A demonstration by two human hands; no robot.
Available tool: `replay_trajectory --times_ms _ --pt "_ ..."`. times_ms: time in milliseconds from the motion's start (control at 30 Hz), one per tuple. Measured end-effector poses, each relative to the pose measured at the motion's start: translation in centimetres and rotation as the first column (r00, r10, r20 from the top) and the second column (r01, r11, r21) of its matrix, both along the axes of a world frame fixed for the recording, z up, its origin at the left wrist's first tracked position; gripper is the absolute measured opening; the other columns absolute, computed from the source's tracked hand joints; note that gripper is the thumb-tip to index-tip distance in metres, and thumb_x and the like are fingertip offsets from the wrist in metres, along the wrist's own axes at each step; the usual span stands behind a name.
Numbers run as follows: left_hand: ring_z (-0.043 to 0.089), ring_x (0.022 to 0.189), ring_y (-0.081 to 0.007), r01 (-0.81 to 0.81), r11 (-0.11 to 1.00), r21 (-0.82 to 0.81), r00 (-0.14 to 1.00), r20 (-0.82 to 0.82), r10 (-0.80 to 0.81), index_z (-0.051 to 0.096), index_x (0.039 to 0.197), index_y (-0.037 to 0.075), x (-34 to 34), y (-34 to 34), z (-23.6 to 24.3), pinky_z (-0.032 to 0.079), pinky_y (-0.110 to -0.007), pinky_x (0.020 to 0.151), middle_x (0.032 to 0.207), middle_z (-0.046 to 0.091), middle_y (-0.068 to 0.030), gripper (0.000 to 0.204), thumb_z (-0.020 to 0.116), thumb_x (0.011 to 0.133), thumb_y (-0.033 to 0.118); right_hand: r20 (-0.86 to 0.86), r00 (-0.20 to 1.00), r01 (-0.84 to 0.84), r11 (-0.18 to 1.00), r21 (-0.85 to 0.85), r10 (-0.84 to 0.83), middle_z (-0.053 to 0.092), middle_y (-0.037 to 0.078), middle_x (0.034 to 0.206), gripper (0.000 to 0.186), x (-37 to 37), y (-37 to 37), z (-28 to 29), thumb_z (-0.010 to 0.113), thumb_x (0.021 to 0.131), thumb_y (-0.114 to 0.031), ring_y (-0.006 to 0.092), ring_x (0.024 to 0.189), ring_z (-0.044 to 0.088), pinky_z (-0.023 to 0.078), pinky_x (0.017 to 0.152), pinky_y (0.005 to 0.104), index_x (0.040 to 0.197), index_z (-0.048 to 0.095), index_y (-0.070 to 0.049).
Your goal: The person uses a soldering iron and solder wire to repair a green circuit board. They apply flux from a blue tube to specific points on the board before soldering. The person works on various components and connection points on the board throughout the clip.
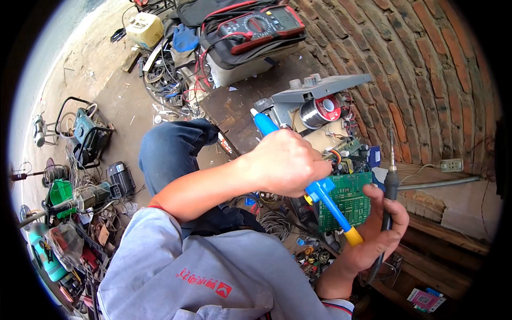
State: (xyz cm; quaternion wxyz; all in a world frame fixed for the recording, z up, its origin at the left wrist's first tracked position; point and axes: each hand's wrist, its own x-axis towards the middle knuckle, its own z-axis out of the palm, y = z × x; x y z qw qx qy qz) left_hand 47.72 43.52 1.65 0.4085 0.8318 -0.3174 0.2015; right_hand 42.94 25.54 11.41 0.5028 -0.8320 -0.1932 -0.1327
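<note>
My left hand (292, 162) is wrapped round a blue solder sucker (265, 124). Its pale nozzle points up and left, and its blue rod ends in a yellow plunger cap at my right hand (373, 246). That hand's palm lies against the cap, while its fingers hold a soldering iron (392, 185) upright, metal tip upward. Beneath the sucker lies a green circuit board (349, 193), partly covered by it. More wired electronic parts (349, 157) sit just beyond the board. Part of the sucker's body is hidden inside my left fist.
A solder wire spool (319, 113) lies by a grey metal unit with knobs (320, 88). Farther off, a red-black multimeter (258, 29) rests on a bag. A brick wall (405, 64) rises at the right. Cables and a green-framed machine (85, 130) clutter the left floor.
</note>
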Motion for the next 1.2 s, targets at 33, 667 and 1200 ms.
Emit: replay_trajectory --times_ms 33,667,1200 --pt "0.057 0.054 -0.0262 -0.005 1.0 0.021 1.0 0.013 0.004 0.048 0.065 0.011 -0.1 0.2 -0.1 0.045 -0.04 0.048 0.057 0.05 -0.0031 0.025 0.07 0.058 0.019 -0.002 1.0 0.013 1.0 0.006 -0.013 0.06 0.025 0.106 0.056 0.1 0.8 -0.7 0.029 0.101 -0.05 0.0303 0.105 0.058 0.036 0.103 0.044 0.117 0.043 0.001" --pt "0.064 0.057 -0.0289 0.063 0.996 0.068 0.998 -0.027 -0.062 0.058 0.069 0.009 -1.0 -0.9 0.5 0.05 -0.041 0.048 0.058 0.059 -0.0063 0.015 0.067 0.063 0.018 0.18 0.984 0.025 0.98 -0.197 0.011 0.064 0.02 0.104 0.03 -0.5 1.7 -2.3 0.035 0.101 -0.035 0.0342 0.113 0.051 0.023 0.109 0.0551 0.105 0.043 -0.006" --pt "0.049 0.063 -0.0094 -0.651 0.412 -0.638 0.707 -0.706 0.023 0.048 0.1 0.007 -2.9 3.7 -3.0 0.04 -0.024 0.057 0.074 0.05 -0.0006 0.024 0.065 0.088 0.016 0.218 0.941 0.32 0.89 -0.325 -0.259 0.063 0.022 0.112 0.049 -4.5 -11.6 -3.2 0.084 0.07 -0.021 0.0332 0.102 0.06 0.045 0.092 0.0435 0.104 0.052 -0.006"
